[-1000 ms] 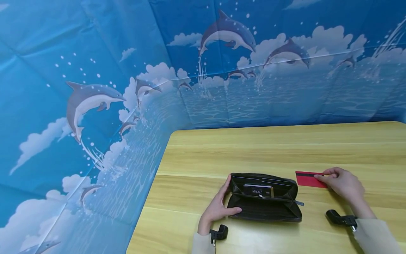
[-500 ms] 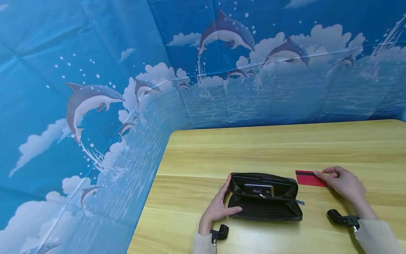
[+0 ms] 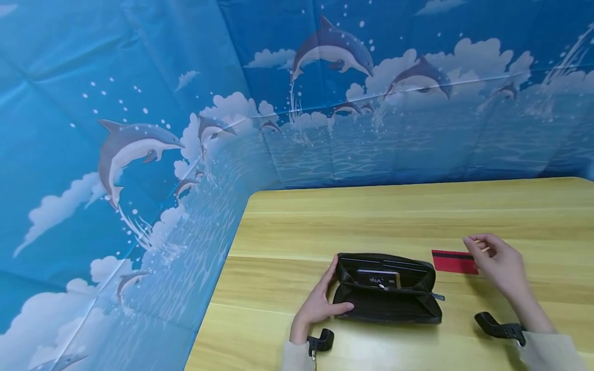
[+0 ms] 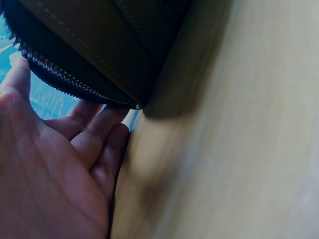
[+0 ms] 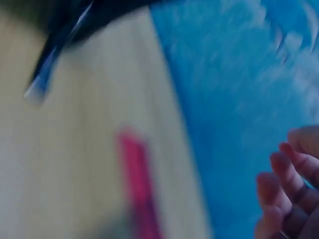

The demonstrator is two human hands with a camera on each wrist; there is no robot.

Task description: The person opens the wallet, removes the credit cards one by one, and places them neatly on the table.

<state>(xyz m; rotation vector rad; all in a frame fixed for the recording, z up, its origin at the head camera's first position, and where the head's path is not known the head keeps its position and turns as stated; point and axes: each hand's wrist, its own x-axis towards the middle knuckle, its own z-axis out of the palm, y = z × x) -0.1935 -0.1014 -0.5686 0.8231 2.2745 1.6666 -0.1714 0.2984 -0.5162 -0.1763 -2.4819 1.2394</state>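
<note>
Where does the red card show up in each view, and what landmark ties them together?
Head: red card, lower right, just right of the black wallet.
Left wrist: not in it.
Right wrist: blurred, left of centre, reaching the bottom edge.
Shared landmark: the black wallet, in every view.

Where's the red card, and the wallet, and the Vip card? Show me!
Red card (image 3: 454, 263): head view, middle of its face, below the dark stripe.
Wallet (image 3: 387, 309): head view, lower half.
Vip card (image 3: 376, 279): head view, the part showing above its pocket.
</note>
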